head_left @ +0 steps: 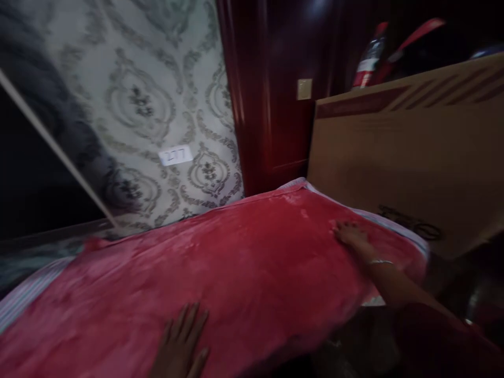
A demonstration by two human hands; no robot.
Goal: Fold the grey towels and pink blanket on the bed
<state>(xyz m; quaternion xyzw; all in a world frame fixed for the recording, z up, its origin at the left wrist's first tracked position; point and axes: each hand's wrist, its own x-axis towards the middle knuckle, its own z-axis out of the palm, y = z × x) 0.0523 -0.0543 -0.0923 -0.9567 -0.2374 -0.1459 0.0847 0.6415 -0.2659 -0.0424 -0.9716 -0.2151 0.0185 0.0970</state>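
Note:
A red plush blanket [244,252] lies spread across a flat surface, with faint wrinkles and rubbed marks on its pile. Near its front edge my left hand [181,336] rests palm down, fingers stretched and a little apart, gripping nothing. My right hand [352,236], with a thin bracelet at the wrist, reaches out to the blanket's right side and lies on the fabric; its fingers look extended, slightly blurred. Beneath the blanket a striped sheet [33,291] shows at the left, and its pale edge appears again along the right corner.
A big cardboard box [401,157] stands against the right side. Behind it is a bottle with a red cap [368,63]. A dark red wooden panel [271,105] and patterned wallpaper [153,100] with a paper label [176,155] close off the back.

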